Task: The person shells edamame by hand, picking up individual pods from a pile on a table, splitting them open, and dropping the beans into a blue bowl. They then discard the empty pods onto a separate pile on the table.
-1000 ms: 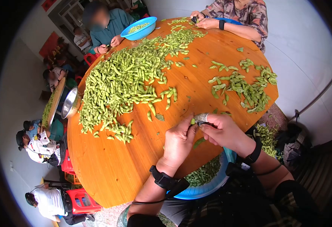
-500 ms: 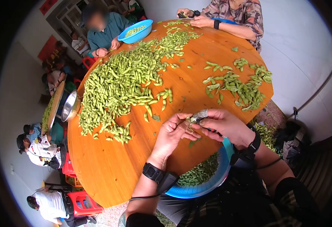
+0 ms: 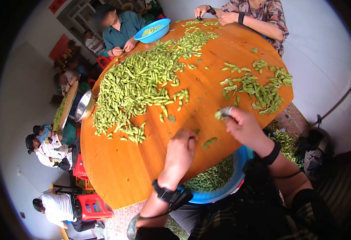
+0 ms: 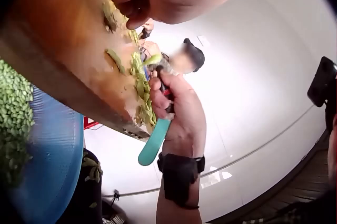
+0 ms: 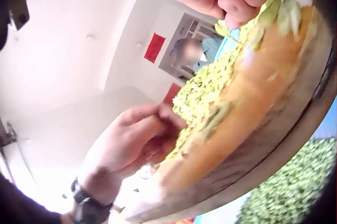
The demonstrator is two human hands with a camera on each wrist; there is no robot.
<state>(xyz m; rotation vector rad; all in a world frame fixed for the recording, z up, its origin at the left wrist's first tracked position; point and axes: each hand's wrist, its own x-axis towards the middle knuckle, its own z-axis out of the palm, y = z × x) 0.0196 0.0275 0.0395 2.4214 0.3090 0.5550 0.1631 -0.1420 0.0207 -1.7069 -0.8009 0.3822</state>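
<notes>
My right hand grips a pruner-like tool with a teal handle and black and red parts. At its fingertips, beside a grey wrapping on one finger, is a green bean pod. My left hand is lowered over the wooden table, its fingers bent downward; their tips are hidden in the head view, and I cannot tell whether they hold anything. A lone pod lies on the table between the hands. Below the near edge, a blue basin contains many shelled green beans.
A large heap of pods covers the table's far left. A smaller pile lies on the right. Two people sit across, one beside a blue bowl. A metal bowl stands at the left edge; red stools are beyond it.
My hands were together at a pod and are now apart. The left has dropped toward the tabletop; the right has moved up and to the right, still gripping the tool.
</notes>
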